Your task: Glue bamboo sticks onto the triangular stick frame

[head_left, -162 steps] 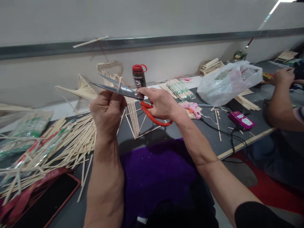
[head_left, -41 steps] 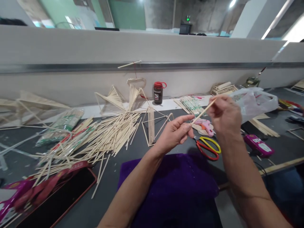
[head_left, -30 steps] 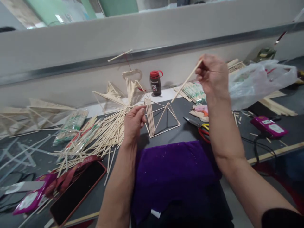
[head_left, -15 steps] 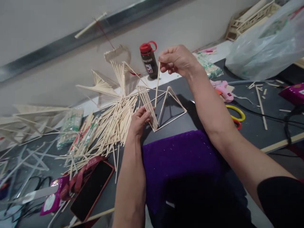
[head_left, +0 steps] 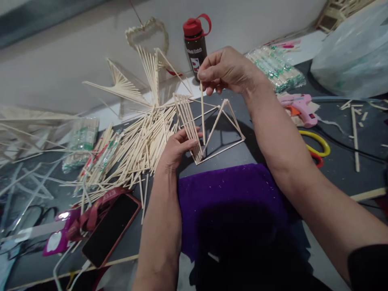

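My left hand grips the lower part of a small wooden stick frame, its thumb and fingers around a slanted row of sticks. The frame stands on the dark table and has a triangular peak on its right side. Pinched by its top end in my right hand is a single wooden stick. That stick hangs nearly upright just right of the row, its lower end close to my left fingertips. Whether it touches the frame I cannot tell.
Loose sticks lie heaped to the left, near a phone. A dark bottle with a red lid stands behind. On the right are a pink glue gun, yellow-handled scissors, packed sticks and a plastic bag. Purple cloth lies in front.
The camera view has shifted, so the surroundings appear moved. My right hand has come lower with the stick, closer to the frame's row of sticks. My left hand keeps its hold.
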The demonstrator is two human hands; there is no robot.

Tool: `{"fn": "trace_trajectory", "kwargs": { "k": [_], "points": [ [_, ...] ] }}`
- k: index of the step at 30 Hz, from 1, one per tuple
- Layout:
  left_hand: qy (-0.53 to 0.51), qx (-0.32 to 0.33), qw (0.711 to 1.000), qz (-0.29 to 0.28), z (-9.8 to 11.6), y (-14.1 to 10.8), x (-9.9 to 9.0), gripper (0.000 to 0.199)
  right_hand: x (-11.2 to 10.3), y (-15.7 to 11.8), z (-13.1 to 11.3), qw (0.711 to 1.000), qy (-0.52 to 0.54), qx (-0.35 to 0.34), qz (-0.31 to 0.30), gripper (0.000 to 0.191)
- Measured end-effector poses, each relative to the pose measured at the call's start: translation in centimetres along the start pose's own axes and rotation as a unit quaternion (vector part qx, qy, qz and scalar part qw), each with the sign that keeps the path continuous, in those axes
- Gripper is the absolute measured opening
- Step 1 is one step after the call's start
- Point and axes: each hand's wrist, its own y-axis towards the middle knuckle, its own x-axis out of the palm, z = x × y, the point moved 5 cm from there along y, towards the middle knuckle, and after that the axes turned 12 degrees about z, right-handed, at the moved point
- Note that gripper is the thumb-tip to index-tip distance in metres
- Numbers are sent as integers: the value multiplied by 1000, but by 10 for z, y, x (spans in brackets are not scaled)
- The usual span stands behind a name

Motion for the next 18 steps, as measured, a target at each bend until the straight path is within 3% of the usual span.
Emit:
{"fn": "trace_trajectory", "kwargs": {
  "k": [11,18],
  "points": [
    [-23,-42,998,-35,-5,-5,7,39,22,-10,1,999,-6,10,-34,6],
    [-29,-55,996,-59,-6,-4,5,47,29,-10,3,998,-25,20,-52,7]
  ]
}}
